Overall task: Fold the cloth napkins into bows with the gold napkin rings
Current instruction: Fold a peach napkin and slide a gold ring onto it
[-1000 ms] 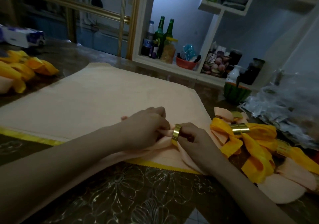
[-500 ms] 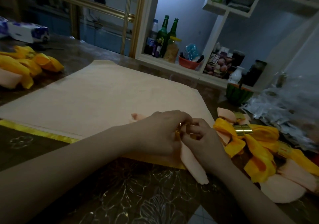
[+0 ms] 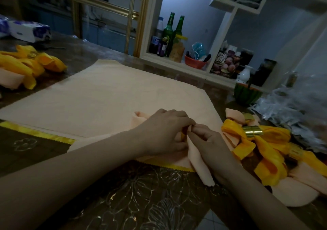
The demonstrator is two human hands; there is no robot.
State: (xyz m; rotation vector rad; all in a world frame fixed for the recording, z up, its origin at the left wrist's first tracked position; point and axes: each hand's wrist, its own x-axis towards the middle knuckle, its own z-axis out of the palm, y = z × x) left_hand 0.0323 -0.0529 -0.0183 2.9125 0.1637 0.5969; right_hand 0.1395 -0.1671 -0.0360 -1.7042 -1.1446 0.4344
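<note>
The left hand and right hand pinched the peach napkin at its middle, presumably seating a hidden ring, with finished bows at three o'clock.

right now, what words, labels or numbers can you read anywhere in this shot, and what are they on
Nothing reads for certain.
Fruit-picture packet: white characters, too blurred to read.
Plastic bottle: blue label, too small to read.
Tissue pack: blue print, blurred.
</note>
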